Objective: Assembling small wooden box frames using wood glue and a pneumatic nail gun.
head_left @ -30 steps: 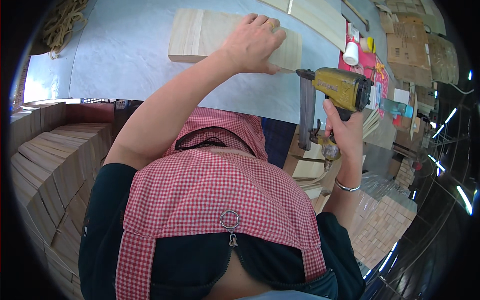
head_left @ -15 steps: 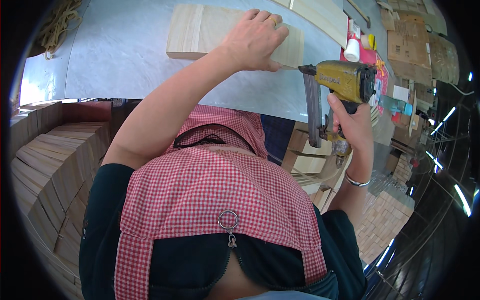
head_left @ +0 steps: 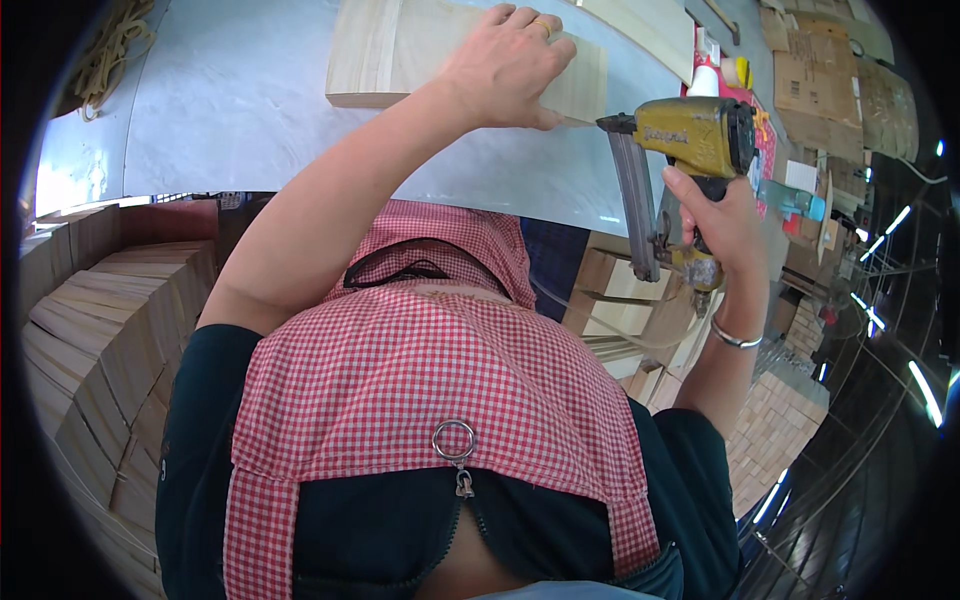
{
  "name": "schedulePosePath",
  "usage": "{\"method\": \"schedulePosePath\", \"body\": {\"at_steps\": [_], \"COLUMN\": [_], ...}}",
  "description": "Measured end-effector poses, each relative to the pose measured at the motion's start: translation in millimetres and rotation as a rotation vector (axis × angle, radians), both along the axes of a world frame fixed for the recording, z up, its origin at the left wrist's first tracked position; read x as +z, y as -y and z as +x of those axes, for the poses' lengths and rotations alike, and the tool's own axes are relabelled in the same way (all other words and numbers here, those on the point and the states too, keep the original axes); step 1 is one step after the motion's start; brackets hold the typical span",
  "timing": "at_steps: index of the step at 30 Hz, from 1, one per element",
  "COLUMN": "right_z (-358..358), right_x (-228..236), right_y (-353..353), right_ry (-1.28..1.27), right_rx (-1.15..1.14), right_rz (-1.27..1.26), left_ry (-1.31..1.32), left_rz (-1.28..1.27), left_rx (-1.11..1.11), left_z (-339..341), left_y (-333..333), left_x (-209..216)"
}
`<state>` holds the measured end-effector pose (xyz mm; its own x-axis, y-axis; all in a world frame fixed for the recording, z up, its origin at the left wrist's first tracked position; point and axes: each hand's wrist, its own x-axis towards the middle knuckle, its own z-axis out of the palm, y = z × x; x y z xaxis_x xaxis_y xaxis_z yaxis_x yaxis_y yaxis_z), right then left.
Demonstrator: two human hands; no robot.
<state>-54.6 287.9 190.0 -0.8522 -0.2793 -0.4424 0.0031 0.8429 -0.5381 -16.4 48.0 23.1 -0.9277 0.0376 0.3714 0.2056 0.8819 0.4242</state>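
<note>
A flat, pale wooden panel (head_left: 365, 55) with a visible side edge lies on the bluish-white tabletop (head_left: 240, 120). My left hand (head_left: 510, 65), a ring on one finger, grips its near right part, with the thumb at the near edge and the fingers across the top. My right hand (head_left: 725, 215) is wrapped round the handle of a worn yellow nail gun (head_left: 685, 135). The gun's dark nose points left, touching or very close to the panel's near right corner; which of these I cannot tell. Its long grey magazine hangs down past the table's front edge.
Stacked wooden pieces (head_left: 80, 330) stand below the table at left. Tan bands (head_left: 115, 50) hang at the far left. A white bottle (head_left: 706, 78), a yellow roll (head_left: 737, 72) and a clear bottle (head_left: 795, 200) are at right, with cardboard boxes (head_left: 825, 85) beyond.
The nail gun and my right hand have shifted slightly right, and the gun's body sits a little higher. My left hand keeps its hold on the panel with barely any movement.
</note>
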Motion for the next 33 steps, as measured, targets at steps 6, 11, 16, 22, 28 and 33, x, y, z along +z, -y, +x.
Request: {"method": "schedulePosePath", "body": {"at_steps": [6,11,16,22,28,33], "right_z": [-5,22,52,76,82,85], "right_x": [2,-4,-9,-14,-24,-25], "right_y": [-7,-10,-15,-15,-33,-35], "right_ry": [-0.005,-0.126,-0.240,-0.288,-0.195,-0.144], "right_rx": [0.045,-0.079,-0.255,-0.299,-0.263,-0.234], "right_rz": [0.005,-0.177,-0.481,-0.799,-0.914,-0.941], "left_ry": [0.023,-0.197,-0.051,0.608,0.695,0.696], "left_rz": [0.057,0.107,0.575,1.981,2.351,2.343], "left_rx": [-0.098,-0.048,0.013,-0.407,-0.561,-0.523], "left_z": [-1,8,44,67,76,79], "left_y": [4,-4,-46,-97,-101,-100], "left_x": [7,-1,21,17,9,11]}}
